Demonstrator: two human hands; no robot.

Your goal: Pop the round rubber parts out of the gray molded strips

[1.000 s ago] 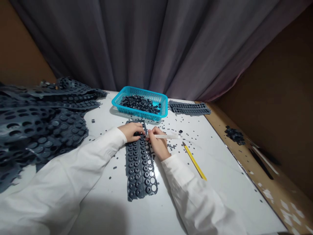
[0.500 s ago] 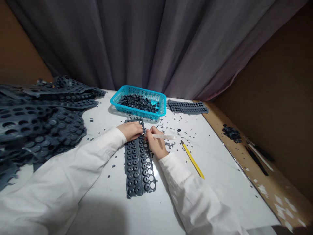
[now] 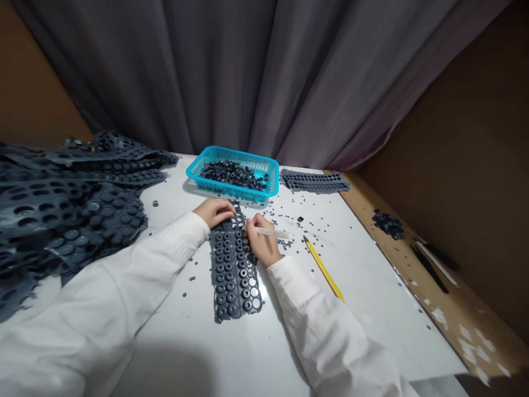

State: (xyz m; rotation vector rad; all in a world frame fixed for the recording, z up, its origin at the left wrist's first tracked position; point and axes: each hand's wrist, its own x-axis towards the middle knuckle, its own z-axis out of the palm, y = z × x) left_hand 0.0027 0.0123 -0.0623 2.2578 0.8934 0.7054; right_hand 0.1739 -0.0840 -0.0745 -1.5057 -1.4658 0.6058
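Note:
A dark rubber sheet [image 3: 235, 275] with rows of ring-shaped parts lies on the white table. My left hand [image 3: 215, 212] is at the sheet's far end, fingers bent over its edge; whether they grip it is hard to make out. Closed round a whitish pen-like tool, my right hand [image 3: 263, 237] rests at the sheet's right side. The tool [image 3: 276, 232] points left toward the sheet, its tip close to the holes. Round openings show along the sheet's right edge and far end.
Behind the sheet stands a blue basket [image 3: 233, 190] of small dark parts. Dark sheets [image 3: 82, 204] are heaped at left. A yellow cutter [image 3: 324, 270] and another sheet [image 3: 316, 181] lie at right. Small dark discs are scattered about. A dark pile [image 3: 387, 223] sits farther right.
My left hand has shifted slightly left and away, uncovering part of the sheet's far end. The sheet's near edge now sits farther from me. My right hand still holds the tool.

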